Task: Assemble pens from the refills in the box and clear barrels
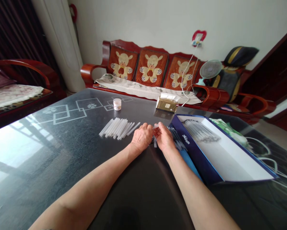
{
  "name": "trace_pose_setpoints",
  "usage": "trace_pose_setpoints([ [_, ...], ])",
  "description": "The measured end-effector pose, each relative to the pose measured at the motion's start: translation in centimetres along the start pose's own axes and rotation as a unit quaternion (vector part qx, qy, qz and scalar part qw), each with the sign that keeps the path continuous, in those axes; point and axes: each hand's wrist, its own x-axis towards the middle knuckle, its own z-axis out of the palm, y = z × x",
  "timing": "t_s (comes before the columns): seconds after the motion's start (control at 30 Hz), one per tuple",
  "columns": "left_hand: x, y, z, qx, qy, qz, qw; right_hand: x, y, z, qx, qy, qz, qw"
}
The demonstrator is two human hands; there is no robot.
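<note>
My right hand (pixel 164 137) pinches a short translucent white tube (pixel 155 126) between thumb and fingers. Right beside it, my left hand (pixel 141 136) is closed, its knuckles up; its fingertips and whatever they grip are hidden. Below the hands a small translucent piece (pixel 155 142) shows near the tabletop, partly covered. To the left of my left hand lies a loose row of translucent white tubes (pixel 116 128). Several slim dark and clear sticks (pixel 178 139) lie between my right hand and the blue box (pixel 205 156).
Inside the open box is a bundle of clear sticks with dark ends (pixel 201 130). A small white jar (pixel 117 104) and a tissue pack (pixel 166 104) stand farther back on the dark table (pixel 90 159). White cables (pixel 273 161) and a green-white bag (pixel 229 131) lie at right.
</note>
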Motion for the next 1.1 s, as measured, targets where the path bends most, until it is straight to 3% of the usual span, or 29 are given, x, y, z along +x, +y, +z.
trace_pose_setpoints([
  [0.27, -0.4, 0.2, 0.1, 0.034, -0.003, 0.022, 0.999, -0.7, 0.1, 1.3, 0.062, 0.079, 0.018, 0.995],
  [0.5, -0.3, 0.4, 0.2, 0.008, -0.016, -0.008, 1.000, -1.0, 0.5, 1.2, 0.047, 0.021, -0.011, 0.999],
  [0.63, -0.2, 0.7, -0.2, -0.048, -0.020, -0.014, 0.999, -0.7, 0.1, 0.9, 0.016, 0.017, -0.037, 0.999],
  [0.77, 0.3, 0.9, -0.7, -0.175, -0.042, -0.067, 0.981, -0.7, -0.5, 0.9, 0.007, 0.003, -0.036, 0.999],
  [0.83, 0.6, 0.9, -0.9, -0.293, -0.092, -0.107, 0.946, -0.8, -0.7, 0.9, 0.007, 0.007, -0.025, 1.000],
  [0.87, 0.8, 0.9, -0.9, -0.365, -0.121, -0.130, 0.914, -0.8, -0.8, 0.9, 0.007, 0.011, -0.017, 1.000],
  [0.97, 1.1, 0.7, -1.1, -0.561, -0.195, -0.204, 0.778, -0.9, -1.0, 0.8, 0.008, 0.008, 0.001, 1.000],
  [1.1, 1.3, 0.2, -1.6, -0.701, -0.286, -0.242, 0.607, -0.9, -1.4, 0.7, 0.010, -0.028, 0.011, 0.999],
])
